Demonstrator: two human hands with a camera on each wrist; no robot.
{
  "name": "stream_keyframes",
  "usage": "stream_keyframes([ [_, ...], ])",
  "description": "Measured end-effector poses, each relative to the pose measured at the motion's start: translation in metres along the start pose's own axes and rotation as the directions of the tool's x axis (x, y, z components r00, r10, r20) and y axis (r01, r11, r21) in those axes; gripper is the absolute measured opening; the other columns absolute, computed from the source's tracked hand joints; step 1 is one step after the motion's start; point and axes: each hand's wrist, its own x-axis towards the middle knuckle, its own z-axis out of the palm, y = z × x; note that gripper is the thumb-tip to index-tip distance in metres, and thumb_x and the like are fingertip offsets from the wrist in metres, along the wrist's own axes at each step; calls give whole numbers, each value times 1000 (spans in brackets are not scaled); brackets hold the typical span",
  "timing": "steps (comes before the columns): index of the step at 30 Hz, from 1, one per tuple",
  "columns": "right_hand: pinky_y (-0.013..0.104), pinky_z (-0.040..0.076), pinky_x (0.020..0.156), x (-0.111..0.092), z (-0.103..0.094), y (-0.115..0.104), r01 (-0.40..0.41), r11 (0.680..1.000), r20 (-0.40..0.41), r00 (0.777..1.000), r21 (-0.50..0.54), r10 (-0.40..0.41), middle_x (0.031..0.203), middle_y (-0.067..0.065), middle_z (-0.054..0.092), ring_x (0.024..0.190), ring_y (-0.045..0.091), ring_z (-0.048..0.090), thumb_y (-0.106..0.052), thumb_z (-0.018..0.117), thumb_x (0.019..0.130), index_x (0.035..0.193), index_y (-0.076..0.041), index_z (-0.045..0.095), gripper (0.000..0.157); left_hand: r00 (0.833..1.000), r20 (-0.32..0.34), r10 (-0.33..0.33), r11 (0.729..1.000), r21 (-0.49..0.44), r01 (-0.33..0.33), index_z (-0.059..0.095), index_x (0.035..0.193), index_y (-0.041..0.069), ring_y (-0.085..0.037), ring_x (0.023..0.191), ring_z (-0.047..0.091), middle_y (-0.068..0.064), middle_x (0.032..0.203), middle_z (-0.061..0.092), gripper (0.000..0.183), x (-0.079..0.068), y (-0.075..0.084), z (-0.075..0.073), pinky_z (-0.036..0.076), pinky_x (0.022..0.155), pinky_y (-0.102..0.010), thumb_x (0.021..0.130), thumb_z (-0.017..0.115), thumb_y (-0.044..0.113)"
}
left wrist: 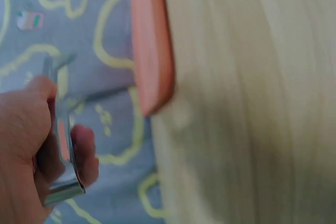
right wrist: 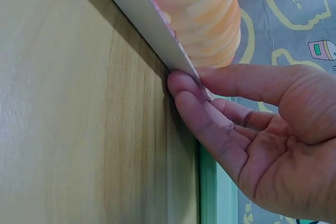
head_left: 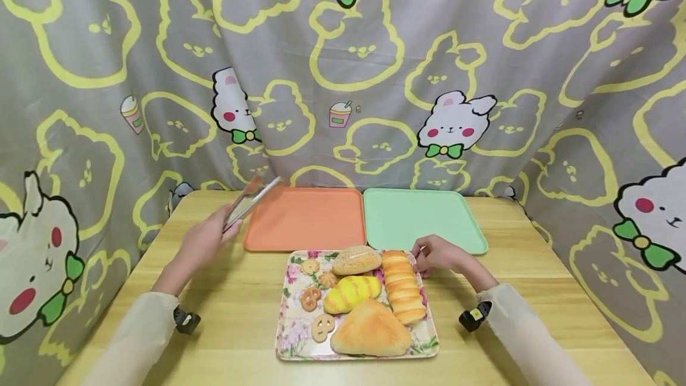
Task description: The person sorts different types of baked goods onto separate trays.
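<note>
My left hand [head_left: 206, 239] grips metal tongs [head_left: 252, 202] above the table, left of the orange tray [head_left: 308, 219]; the left wrist view shows the tongs' bent end between thumb and fingers. With thumb and fingers, my right hand [right wrist: 262, 124] pinches the rim of the floral tray [head_left: 289, 344] near its far right corner. On that tray lie a long ridged bread roll [head_left: 403, 288], a seeded bun [head_left: 356, 261], a yellow striped bun [head_left: 352, 294] and a large triangular bread [head_left: 371, 329]. Several cookies [head_left: 323, 327] lie along its left side.
A green tray [head_left: 423, 219] sits beside the orange one at the back of the wooden table [head_left: 225, 338]. Behind them hangs a grey patterned curtain [head_left: 375, 76], which also runs along both sides. Each wrist wears a small black camera [head_left: 186, 319].
</note>
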Motion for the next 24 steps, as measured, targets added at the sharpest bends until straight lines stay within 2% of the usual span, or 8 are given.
stream_keyframes([
  [4,40,60,68,2,1,-3,-6,1000,-1,1000,-4,6,75,7,69,69,18,68,8,68,86,101,12,61,18,993,24,119,993,-25,-118,49,144,2,-22,70,59,-10,88,65,52,-1,22,-3,48,62,-42,106,56,36],
  [8,38,60,67,4,2,-6,-35,999,-14,999,-38,34,72,6,67,67,18,69,7,70,85,99,11,60,17,982,12,189,981,-42,-189,53,142,4,-14,59,50,-1,73,56,56,0,42,3,42,58,-34,101,64,41],
  [12,37,60,66,4,3,-8,-61,996,-38,998,-64,58,72,7,66,67,19,69,8,70,85,97,8,61,15,967,24,255,966,-45,-254,57,138,11,-10,53,44,4,67,50,58,2,56,8,38,54,-30,94,70,46],
  [18,38,60,66,2,2,-10,-73,992,-32,997,-108,70,69,7,64,64,17,68,9,70,84,95,9,61,15,931,76,356,934,-48,-353,61,136,13,-4,57,44,10,70,53,55,2,70,14,39,55,-26,93,72,46],
  [22,40,60,68,2,3,-13,-84,991,-45,996,-104,80,71,7,64,65,18,67,11,69,84,96,9,61,15,909,79,409,912,-32,-408,63,136,16,-2,56,41,13,70,52,56,3,75,14,37,55,-24,92,73,49],
  [24,41,60,68,2,5,-14,-79,991,-48,996,-106,75,71,7,64,65,18,67,11,68,84,97,9,61,16,892,71,447,894,-3,-448,64,135,18,-1,54,37,13,68,49,56,4,77,13,33,53,-23,90,74,50],
])
